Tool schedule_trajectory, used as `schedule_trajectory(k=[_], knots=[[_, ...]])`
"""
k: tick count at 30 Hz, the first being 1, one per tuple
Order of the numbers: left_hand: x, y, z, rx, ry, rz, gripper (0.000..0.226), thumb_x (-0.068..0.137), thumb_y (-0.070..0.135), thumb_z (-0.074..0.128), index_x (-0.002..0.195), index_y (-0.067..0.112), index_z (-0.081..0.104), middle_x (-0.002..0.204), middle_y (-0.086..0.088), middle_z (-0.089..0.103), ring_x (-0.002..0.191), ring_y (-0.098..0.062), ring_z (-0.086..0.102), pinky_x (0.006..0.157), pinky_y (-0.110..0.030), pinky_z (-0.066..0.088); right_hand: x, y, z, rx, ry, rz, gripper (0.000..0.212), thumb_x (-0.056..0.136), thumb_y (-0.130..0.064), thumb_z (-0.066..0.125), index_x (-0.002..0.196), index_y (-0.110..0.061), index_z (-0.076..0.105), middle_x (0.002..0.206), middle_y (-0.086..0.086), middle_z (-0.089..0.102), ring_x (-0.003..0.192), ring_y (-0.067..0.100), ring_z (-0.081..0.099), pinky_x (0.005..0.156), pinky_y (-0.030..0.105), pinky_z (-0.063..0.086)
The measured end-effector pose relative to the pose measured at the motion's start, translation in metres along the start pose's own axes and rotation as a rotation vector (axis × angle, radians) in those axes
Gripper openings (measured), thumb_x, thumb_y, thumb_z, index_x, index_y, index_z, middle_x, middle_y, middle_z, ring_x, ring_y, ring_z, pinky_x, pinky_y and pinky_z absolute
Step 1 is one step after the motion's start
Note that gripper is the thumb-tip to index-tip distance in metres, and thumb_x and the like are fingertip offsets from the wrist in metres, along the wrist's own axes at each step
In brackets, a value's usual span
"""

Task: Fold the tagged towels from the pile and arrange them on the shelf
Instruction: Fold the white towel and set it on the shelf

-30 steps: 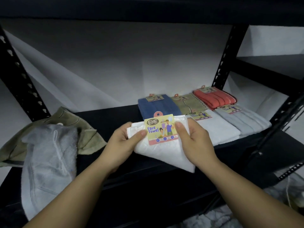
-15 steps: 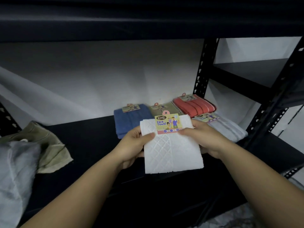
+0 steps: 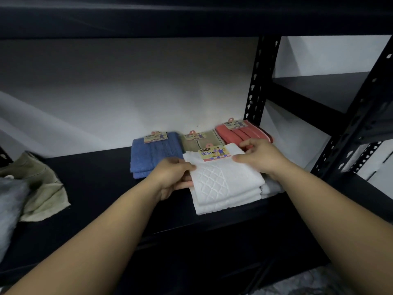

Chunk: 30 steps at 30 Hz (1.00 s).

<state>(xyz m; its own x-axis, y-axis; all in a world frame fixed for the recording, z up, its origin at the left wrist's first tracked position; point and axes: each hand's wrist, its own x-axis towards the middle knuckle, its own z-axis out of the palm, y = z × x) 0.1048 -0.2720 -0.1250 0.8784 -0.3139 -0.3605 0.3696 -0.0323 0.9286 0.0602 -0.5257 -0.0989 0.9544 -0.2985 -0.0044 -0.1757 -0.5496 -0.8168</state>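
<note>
Black metal shelf (image 3: 102, 177), your left hand (image 3: 174, 177) and right hand (image 3: 258, 156) pinching folded white quilted towel (image 3: 225, 184) atop another white towel; blue folded towel (image 3: 153, 154) just beside.

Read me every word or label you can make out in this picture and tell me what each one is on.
"ENE": on the card tag of the white towel held by the left hand and right hand.
"Face Towel": same tag, below the brand.
Tags on the blue towel, the olive towel and the red towel: same style, too small and blurred to read.
No other text shows.
</note>
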Motion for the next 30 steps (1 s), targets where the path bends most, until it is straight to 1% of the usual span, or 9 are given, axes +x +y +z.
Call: schedule_trajectory(k=[4,8,15,17,19,21,23,26,30], knots=[[0.002,-0.004,0.001,0.020,0.034,-0.003,0.022,0.096,0.006,0.068,0.117,-0.002,0.067,0.100,-0.015,0.079,0.092,-0.023,0.078,0.069,-0.031,0.063,0.002,0.010,0.003,-0.070,-0.012,-0.021,0.041,0.077,-0.029,0.090,0.111,-0.023,0.068,0.098,0.006,0.073,0.095,0.024,0.072,0.083,0.036,0.055],[0.002,-0.006,-0.001,0.005,0.069,-0.011,0.017,0.095,0.003,0.067,0.112,-0.002,0.067,0.097,-0.015,0.079,0.088,-0.023,0.078,0.067,-0.031,0.064,0.001,0.012,0.004,-0.112,-0.001,-0.069,0.041,0.078,-0.032,0.089,0.112,-0.025,0.067,0.095,-0.001,0.071,0.090,0.016,0.069,0.068,0.026,0.048],[0.002,-0.016,-0.001,0.028,0.121,-0.013,0.025,0.092,0.002,0.070,0.115,-0.001,0.062,0.093,-0.015,0.079,0.078,-0.021,0.079,0.062,-0.030,0.062,0.007,0.021,0.014,-0.267,-0.016,-0.139,0.045,0.078,-0.041,0.087,0.116,-0.027,0.066,0.098,-0.007,0.071,0.088,0.013,0.068,0.070,0.029,0.048],[0.003,-0.020,-0.001,0.079,0.164,0.041,0.036,0.088,0.003,0.076,0.119,0.002,0.058,0.106,-0.017,0.074,0.084,-0.025,0.078,0.064,-0.035,0.063,0.005,0.022,0.016,-0.372,0.028,-0.218,0.046,0.082,-0.043,0.083,0.121,-0.029,0.065,0.108,-0.005,0.070,0.098,0.017,0.065,0.078,0.035,0.053],[0.006,-0.027,-0.002,0.326,0.256,0.202,0.048,0.085,0.013,0.080,0.125,0.009,0.054,0.116,-0.009,0.065,0.093,-0.020,0.072,0.074,-0.036,0.062,0.001,0.021,0.019,-0.516,0.092,-0.329,0.051,0.090,-0.045,0.073,0.137,-0.029,0.060,0.128,-0.001,0.064,0.120,0.026,0.057,0.097,0.044,0.050],[0.007,-0.033,-0.004,0.694,0.324,0.417,0.053,0.088,0.026,0.077,0.134,0.016,0.053,0.125,0.001,0.054,0.105,-0.013,0.059,0.090,-0.028,0.048,-0.004,0.017,0.024,-0.613,0.057,-0.393,0.058,0.099,-0.054,0.056,0.151,-0.029,0.049,0.151,-0.001,0.052,0.140,0.027,0.044,0.115,0.046,0.036],[0.006,-0.038,-0.003,0.902,0.298,0.580,0.053,0.095,0.035,0.067,0.143,0.018,0.052,0.137,0.000,0.048,0.121,-0.017,0.051,0.101,-0.025,0.038,-0.007,0.016,0.031,-0.704,-0.066,-0.364,0.067,0.102,-0.065,0.038,0.159,-0.031,0.035,0.167,-0.007,0.032,0.154,0.020,0.024,0.124,0.049,0.018],[0.008,-0.046,-0.002,1.072,0.210,0.595,0.059,0.105,0.044,0.048,0.156,0.017,0.040,0.160,-0.001,0.039,0.145,-0.020,0.037,0.116,-0.030,0.030,-0.005,0.022,0.038,-0.807,-0.162,-0.279,0.078,0.100,-0.072,0.021,0.165,-0.028,0.020,0.172,-0.009,0.016,0.160,0.016,0.006,0.127,0.055,0.003],[0.009,-0.050,-0.002,1.110,0.116,0.531,0.068,0.107,0.055,0.032,0.164,0.020,0.020,0.172,0.002,0.016,0.156,-0.017,0.018,0.123,-0.027,0.013,-0.007,0.025,0.039,-0.806,-0.188,-0.239,0.079,0.100,-0.073,0.018,0.166,-0.030,0.010,0.173,-0.006,0.016,0.160,0.015,0.003,0.127,0.054,-0.003]])
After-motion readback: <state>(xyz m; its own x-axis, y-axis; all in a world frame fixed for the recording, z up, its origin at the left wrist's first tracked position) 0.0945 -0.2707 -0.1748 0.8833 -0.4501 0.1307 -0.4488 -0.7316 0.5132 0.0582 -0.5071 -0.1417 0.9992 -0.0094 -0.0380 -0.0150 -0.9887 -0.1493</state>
